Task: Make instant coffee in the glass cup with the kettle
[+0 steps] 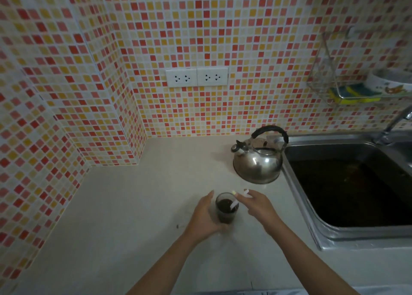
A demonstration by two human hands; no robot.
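Down on the pale counter [124, 205], toward its front edge and a little left of the sink [347, 190], stood the glass cup [225, 208], filled with dark coffee. The left hand [206, 216] was curved around the cup's left side, palm against the glass, thumb raised near the rim and fingers wrapped low around the base, where they were partly hidden behind the cup. Its forearm ran in from the lower middle of the view, bare and cut off by the bottom edge.

The right hand [259, 205] hovered just right of the cup, fingers loosely spread and bent, fingertips near a white stirrer [234, 204] that leaned in the coffee against the right rim. Whether the fingers actually pinched the stirrer's top could not be told; motion blur smeared that spot, and a small white bit showed by the fingertips. The right forearm came from the lower right corner.

Behind the cup, near the sink's left rim, sat the steel kettle [258, 158], upright, its black handle arched over the lid and its spout pointing left. The sink basin was dark and its contents unclear. A tap [394, 123] was cut off at the right edge. On the tiled wall [200, 27] were two white sockets [196, 77].
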